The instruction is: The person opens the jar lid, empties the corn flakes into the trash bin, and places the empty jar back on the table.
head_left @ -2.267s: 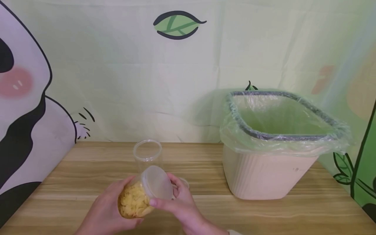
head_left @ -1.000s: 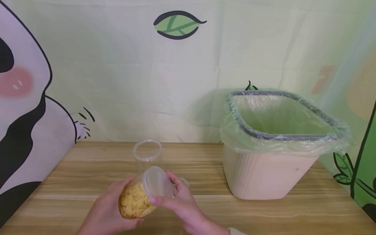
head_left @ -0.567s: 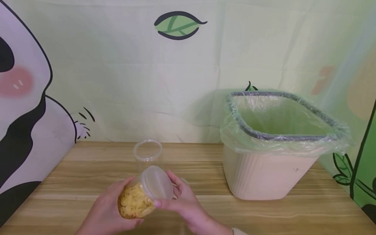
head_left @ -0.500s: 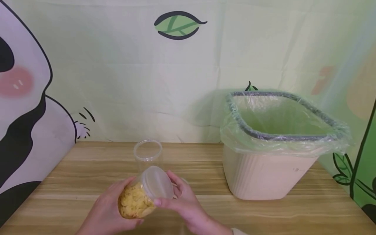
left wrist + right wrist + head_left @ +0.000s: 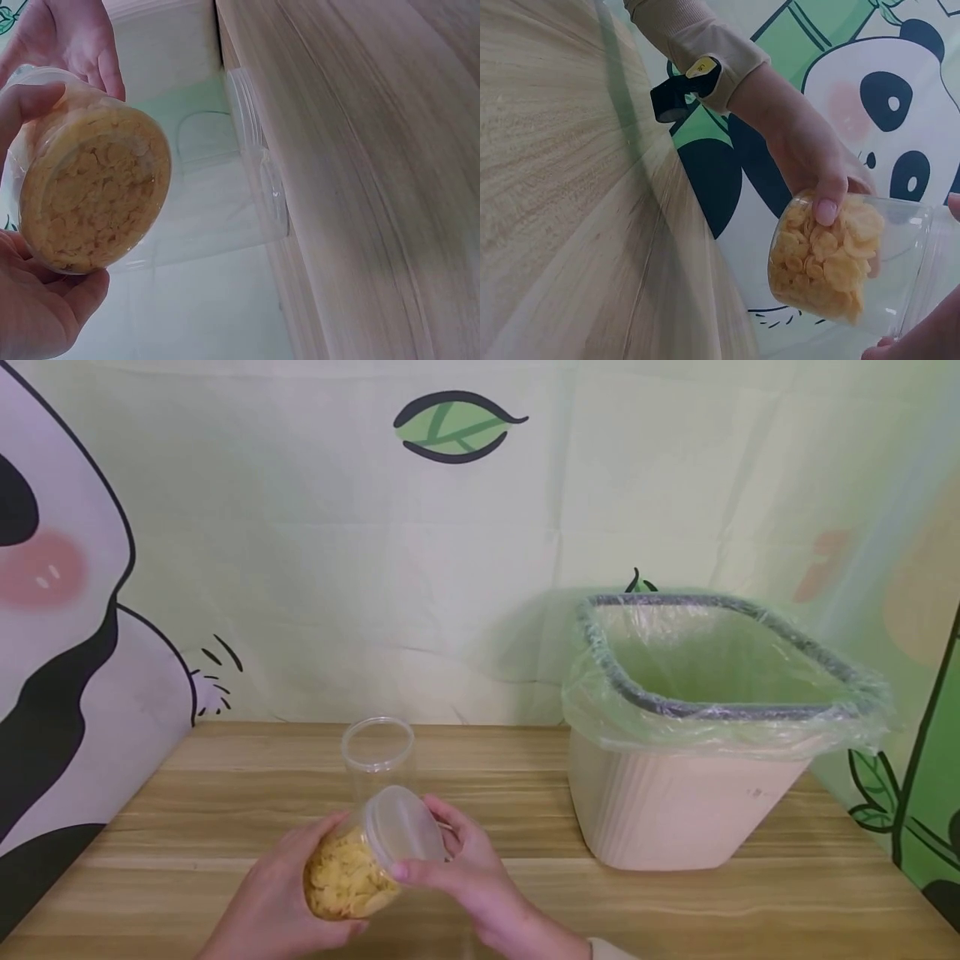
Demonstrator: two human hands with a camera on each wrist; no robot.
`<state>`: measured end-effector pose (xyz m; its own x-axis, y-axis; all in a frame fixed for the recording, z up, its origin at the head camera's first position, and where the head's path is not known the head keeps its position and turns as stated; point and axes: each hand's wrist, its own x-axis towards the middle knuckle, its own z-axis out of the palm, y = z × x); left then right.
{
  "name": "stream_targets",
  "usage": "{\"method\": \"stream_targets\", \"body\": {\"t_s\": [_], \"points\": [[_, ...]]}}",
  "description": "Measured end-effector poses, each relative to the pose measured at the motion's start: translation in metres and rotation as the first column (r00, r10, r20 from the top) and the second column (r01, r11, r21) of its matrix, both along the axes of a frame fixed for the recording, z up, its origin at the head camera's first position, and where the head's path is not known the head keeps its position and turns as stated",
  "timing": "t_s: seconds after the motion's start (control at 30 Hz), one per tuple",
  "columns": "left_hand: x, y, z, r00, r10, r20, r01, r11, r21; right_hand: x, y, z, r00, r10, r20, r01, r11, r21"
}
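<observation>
A clear plastic jar (image 5: 348, 877) of yellow flakes, which look like cornflakes, is held tilted above the table in the head view. My left hand (image 5: 270, 889) grips its body, thumb and fingers wrapped round the side. On the whitish lid (image 5: 408, 831) at its upper right end, my right hand (image 5: 480, 881) pinches the edge, with the thumb in front and fingers behind. The left wrist view shows the round base of the jar (image 5: 97, 187) packed with flakes. Seen from the right wrist, flakes lie toward the base of the jar (image 5: 829, 259), with bare space near the lid.
An uncovered clear container (image 5: 378, 767) stands on the wooden table (image 5: 247, 777) just behind the held jar. To the right is a pale bin (image 5: 675, 810) lined with a thin plastic bag. A printed cloth with a panda and leaves hangs behind.
Both hands keep hold of the jar and lid in nearly the same place. The right hand has shifted slightly, and a rounded edge seen behind it earlier is now hidden.
</observation>
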<state>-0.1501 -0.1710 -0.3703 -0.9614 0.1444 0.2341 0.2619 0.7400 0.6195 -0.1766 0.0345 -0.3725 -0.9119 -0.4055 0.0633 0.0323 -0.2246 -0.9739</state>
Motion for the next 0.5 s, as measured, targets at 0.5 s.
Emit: {"method": "stream_targets", "body": {"t_s": [0.5], "points": [[0.002,-0.003,0.001,0.999,-0.039,-0.017,0.04,0.999,0.032,-0.016,0.013,-0.004,0.969,0.238,-0.065,-0.242,0.968,-0.059]]}}
